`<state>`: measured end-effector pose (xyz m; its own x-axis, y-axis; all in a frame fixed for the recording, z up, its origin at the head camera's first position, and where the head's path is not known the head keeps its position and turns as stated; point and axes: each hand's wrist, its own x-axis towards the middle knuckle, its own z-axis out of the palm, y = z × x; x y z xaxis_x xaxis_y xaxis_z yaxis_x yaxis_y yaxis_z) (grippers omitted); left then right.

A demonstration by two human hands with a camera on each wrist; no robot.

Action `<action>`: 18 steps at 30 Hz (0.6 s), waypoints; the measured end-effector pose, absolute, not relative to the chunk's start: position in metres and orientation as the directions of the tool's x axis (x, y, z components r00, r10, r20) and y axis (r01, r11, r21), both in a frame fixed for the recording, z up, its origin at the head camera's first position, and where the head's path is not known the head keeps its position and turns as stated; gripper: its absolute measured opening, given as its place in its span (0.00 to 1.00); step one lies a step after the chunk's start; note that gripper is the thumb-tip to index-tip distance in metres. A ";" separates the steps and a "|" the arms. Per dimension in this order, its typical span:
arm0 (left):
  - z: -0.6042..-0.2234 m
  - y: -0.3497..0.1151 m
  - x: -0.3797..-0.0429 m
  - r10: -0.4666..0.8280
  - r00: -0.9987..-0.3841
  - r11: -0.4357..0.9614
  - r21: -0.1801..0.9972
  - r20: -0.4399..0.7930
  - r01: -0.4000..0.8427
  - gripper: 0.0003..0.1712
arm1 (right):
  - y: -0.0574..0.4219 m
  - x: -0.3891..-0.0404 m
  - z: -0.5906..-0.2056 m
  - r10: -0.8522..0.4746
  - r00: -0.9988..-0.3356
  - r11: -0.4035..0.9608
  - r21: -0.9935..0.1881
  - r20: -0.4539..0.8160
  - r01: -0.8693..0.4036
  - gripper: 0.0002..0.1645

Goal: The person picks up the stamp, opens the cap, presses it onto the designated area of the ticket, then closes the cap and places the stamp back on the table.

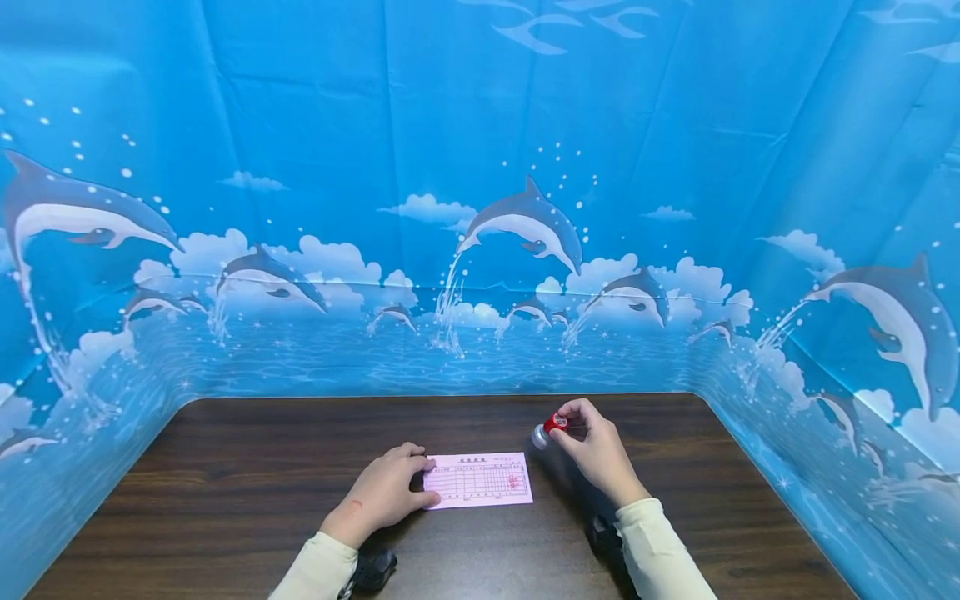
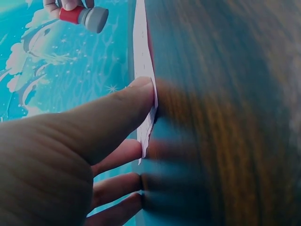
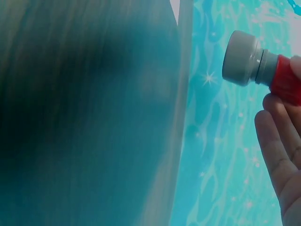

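Note:
A pink printed receipt slip lies on the table, with a small red stamp mark near its right end. My left hand rests at the slip's left end. The thumb presses near its front corner and the index finger touches near the back one, as the left wrist view also shows. To the right and further back, my right hand pinches a stamp by its red handle. The stamp's silver-grey end points left, away from the fingers. In both wrist views the stamp is raised above the tabletop.
The dark wood-grain table ends at a back edge against a blue dolphin-print curtain. The curtain also runs along both sides. Black wrist devices sit under both wrists, close over the tabletop.

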<state>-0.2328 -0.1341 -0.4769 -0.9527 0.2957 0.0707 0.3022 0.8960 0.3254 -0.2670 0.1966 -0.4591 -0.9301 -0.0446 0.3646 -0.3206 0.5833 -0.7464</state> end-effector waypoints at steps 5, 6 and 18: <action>-0.478 -0.133 -0.233 0.288 -0.955 0.900 0.322 0.064 0.293 0.32 | 0.205 -0.270 -0.460 -0.055 -0.920 0.660 -0.677 0.388 -0.325 0.19; -0.478 -0.133 -0.234 0.288 -0.955 0.900 0.323 0.064 0.293 0.32 | 0.206 -0.271 -0.460 -0.058 -0.918 0.673 -0.664 0.391 -0.326 0.19; -0.479 -0.133 -0.234 0.283 -0.957 0.903 0.321 0.059 0.287 0.33 | 0.210 -0.273 -0.465 -0.064 -0.937 0.701 -0.653 0.344 -0.288 0.17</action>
